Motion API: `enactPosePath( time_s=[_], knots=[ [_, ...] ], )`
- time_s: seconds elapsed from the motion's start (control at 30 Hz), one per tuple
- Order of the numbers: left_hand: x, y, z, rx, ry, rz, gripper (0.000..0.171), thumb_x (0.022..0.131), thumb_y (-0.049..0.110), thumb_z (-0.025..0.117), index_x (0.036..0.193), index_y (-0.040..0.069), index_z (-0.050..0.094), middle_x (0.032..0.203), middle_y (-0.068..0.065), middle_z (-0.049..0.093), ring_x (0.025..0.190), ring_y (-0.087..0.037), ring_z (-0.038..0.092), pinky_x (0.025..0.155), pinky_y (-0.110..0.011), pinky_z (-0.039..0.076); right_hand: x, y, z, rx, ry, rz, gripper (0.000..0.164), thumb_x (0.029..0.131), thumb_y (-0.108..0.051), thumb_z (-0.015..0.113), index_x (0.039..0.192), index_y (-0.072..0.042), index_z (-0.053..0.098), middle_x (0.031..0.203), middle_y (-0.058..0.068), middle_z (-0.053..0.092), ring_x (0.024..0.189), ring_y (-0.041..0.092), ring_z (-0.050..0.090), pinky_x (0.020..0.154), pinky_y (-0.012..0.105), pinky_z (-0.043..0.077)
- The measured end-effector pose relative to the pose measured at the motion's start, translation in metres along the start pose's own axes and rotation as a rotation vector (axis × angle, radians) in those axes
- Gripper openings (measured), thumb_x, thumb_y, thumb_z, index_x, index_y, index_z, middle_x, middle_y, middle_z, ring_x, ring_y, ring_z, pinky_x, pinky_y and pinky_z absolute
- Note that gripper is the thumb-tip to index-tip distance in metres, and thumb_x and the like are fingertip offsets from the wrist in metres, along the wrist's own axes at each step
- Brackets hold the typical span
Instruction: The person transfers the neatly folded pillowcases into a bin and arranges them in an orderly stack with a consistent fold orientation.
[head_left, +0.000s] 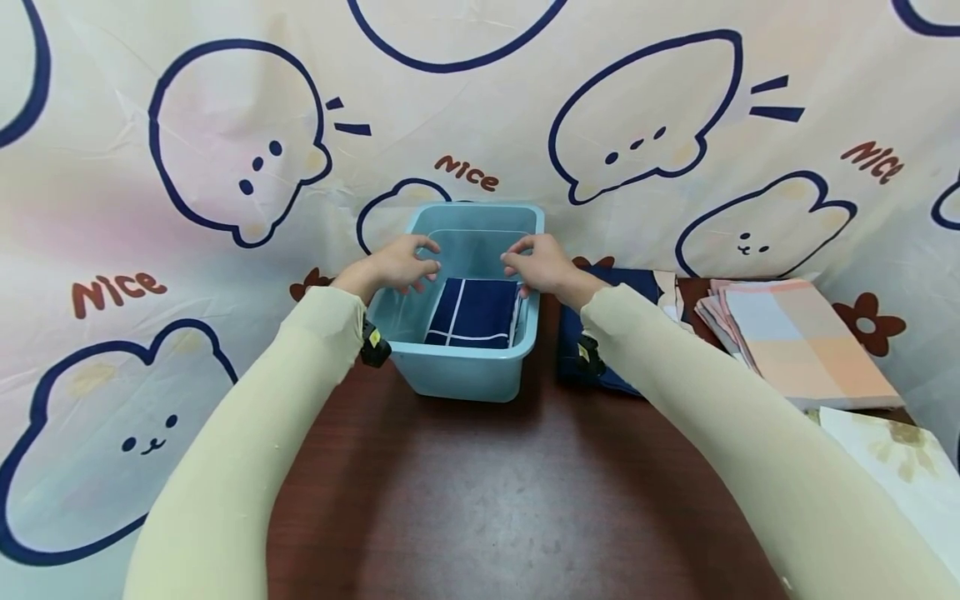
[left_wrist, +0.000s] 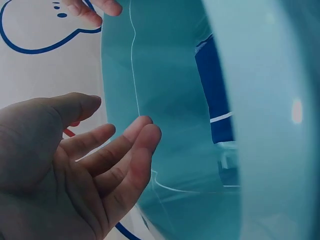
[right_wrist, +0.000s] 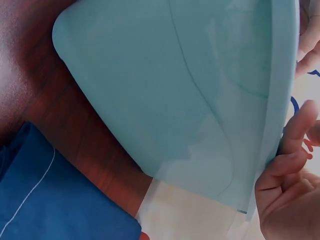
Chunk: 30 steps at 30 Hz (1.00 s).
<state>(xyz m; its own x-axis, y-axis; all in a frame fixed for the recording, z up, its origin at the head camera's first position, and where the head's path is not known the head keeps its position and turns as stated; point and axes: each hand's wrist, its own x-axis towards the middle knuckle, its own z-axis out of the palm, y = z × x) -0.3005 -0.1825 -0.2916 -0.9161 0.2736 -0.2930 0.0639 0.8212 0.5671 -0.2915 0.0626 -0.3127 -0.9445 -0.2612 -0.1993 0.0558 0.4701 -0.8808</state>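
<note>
A folded navy cloth with white lines (head_left: 476,312) lies inside the light blue plastic bin (head_left: 457,352), toward its near end. Over the bin's left side hovers my left hand (head_left: 401,262), its fingers loosely bent and holding nothing. My right hand (head_left: 543,265) is over the right rim, fingers bent with nothing between them. In the left wrist view, the left hand (left_wrist: 95,160) is beside the bin's opening, palm and fingers bare. The right wrist view has the right hand (right_wrist: 292,185) close to the bin's rim (right_wrist: 282,75); whether it touches is unclear.
Right of the bin, a folded dark blue cloth (head_left: 570,342) lies on the brown table (head_left: 480,483). Farther right are a stack of folded peach checked cloths (head_left: 817,342) and a white cloth with a floral print (head_left: 892,458). A cartoon-printed sheet (head_left: 480,117) hangs behind the bin.
</note>
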Motion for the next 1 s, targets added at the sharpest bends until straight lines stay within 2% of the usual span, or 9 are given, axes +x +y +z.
enactPosePath(
  time_s=[0.17, 0.37, 0.5, 0.63, 0.7, 0.87, 1.0],
  knots=[
    [0.0, 0.001, 0.003, -0.066, 0.044, 0.028, 0.041, 0.107, 0.019, 0.045, 0.145, 0.005, 0.045, 0.112, -0.014, 0.07, 0.091, -0.029, 0.069, 0.071, -0.036, 0.056, -0.004, 0.0, -0.002, 0.026, -0.009, -0.014, 0.036, 0.107, -0.026, 0.05, 0.133, -0.003, 0.056, 0.125, 0.017, 0.068, 0.048, 0.009, 0.055, 0.059, 0.024, 0.048],
    [-0.002, 0.006, 0.006, -0.141, 0.09, 0.061, 0.036, 0.108, 0.018, 0.044, 0.141, 0.006, 0.048, 0.108, -0.013, 0.068, 0.075, -0.013, 0.062, 0.074, -0.039, 0.055, -0.01, 0.003, -0.006, 0.059, 0.015, -0.029, 0.033, 0.108, -0.027, 0.048, 0.13, -0.006, 0.059, 0.117, 0.015, 0.07, 0.051, 0.01, 0.057, 0.057, 0.024, 0.044],
    [-0.003, 0.009, 0.008, -0.168, 0.114, 0.08, 0.035, 0.108, 0.018, 0.045, 0.14, 0.006, 0.05, 0.112, -0.017, 0.07, 0.073, -0.012, 0.062, 0.073, -0.038, 0.055, -0.013, 0.006, -0.011, 0.067, 0.031, -0.043, 0.031, 0.108, -0.027, 0.047, 0.128, -0.008, 0.061, 0.11, 0.011, 0.071, 0.053, 0.01, 0.057, 0.053, 0.023, 0.04],
    [-0.003, 0.012, 0.01, -0.185, 0.128, 0.101, 0.034, 0.107, 0.018, 0.046, 0.139, 0.006, 0.052, 0.113, -0.019, 0.071, 0.072, -0.012, 0.063, 0.068, -0.032, 0.055, -0.015, 0.009, -0.018, 0.06, 0.031, -0.066, 0.031, 0.107, -0.026, 0.047, 0.127, -0.007, 0.061, 0.105, 0.009, 0.071, 0.055, 0.01, 0.058, 0.052, 0.021, 0.04],
    [-0.004, 0.014, 0.012, -0.183, 0.128, 0.111, 0.034, 0.107, 0.018, 0.046, 0.139, 0.007, 0.052, 0.114, -0.019, 0.071, 0.072, -0.013, 0.064, 0.065, -0.029, 0.053, -0.016, 0.01, -0.022, 0.059, 0.031, -0.073, 0.031, 0.107, -0.025, 0.047, 0.127, -0.006, 0.061, 0.105, 0.01, 0.071, 0.055, 0.01, 0.058, 0.053, 0.021, 0.041],
    [-0.006, 0.022, 0.015, -0.173, 0.118, 0.141, 0.035, 0.107, 0.017, 0.046, 0.139, 0.006, 0.052, 0.116, -0.022, 0.07, 0.074, -0.013, 0.065, 0.069, -0.032, 0.055, -0.019, 0.017, -0.031, 0.054, 0.054, -0.065, 0.031, 0.108, -0.026, 0.046, 0.125, -0.005, 0.061, 0.11, 0.014, 0.069, 0.057, 0.01, 0.057, 0.056, 0.022, 0.043],
    [-0.008, 0.026, 0.02, -0.181, 0.107, 0.171, 0.035, 0.107, 0.015, 0.046, 0.139, 0.005, 0.052, 0.116, -0.023, 0.071, 0.074, -0.013, 0.066, 0.065, -0.027, 0.054, -0.021, 0.023, -0.035, 0.059, 0.06, -0.053, 0.032, 0.108, -0.027, 0.046, 0.125, -0.005, 0.062, 0.109, 0.014, 0.069, 0.056, 0.009, 0.058, 0.057, 0.023, 0.043]
  ],
)
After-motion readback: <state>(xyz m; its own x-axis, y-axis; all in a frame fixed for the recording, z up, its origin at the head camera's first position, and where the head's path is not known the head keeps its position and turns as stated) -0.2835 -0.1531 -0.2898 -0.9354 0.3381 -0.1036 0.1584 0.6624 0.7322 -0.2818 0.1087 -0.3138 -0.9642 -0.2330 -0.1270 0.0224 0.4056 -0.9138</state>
